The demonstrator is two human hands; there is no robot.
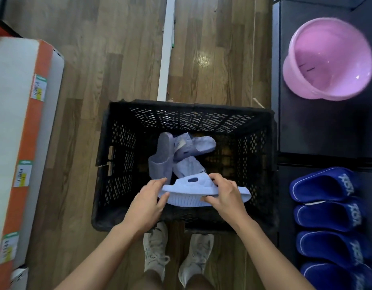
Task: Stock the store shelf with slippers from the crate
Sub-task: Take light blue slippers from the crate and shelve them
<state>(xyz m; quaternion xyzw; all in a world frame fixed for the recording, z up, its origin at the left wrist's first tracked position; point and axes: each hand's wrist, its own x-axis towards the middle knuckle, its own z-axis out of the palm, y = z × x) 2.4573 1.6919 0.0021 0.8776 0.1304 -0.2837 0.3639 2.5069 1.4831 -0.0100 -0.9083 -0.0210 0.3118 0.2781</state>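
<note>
Item: pale blue slipper (193,197), moulded one-piece slide with a broad upper band pierced by a slot and a ribbed sole edge. Location: held just above the near side of the black crate (180,104), which stands on the wooden floor (118,59). Hold: one end is pinched by the left hand (148,203), fingers over the top and thumb under the sole; the middle is gripped by the right hand (226,196), fingers curled over the band and thumb against the ribbed edge. Handling, as judged: foam or soft rubber is presumed, so the piece is expected to be light, springy and not fragile; some bend along the sole is to be allowed for. The matt surface is judged to give a fair grip. The best hold is taken to be through or across the band, or by the sole edge at mid-length; one hand is thought sufficient. Stock remaining: several lavender slippers (162,162) are heaped in the crate, the exact count not being clear. Destination, presumed: the dark shelf (318,132) beside the crate, where navy slippers (325,185) are ranged in a row and a pink basin (331,59) is set further back. An orange-edged shelf (34,122) with price labels (23,173) is noted opposite.
</note>
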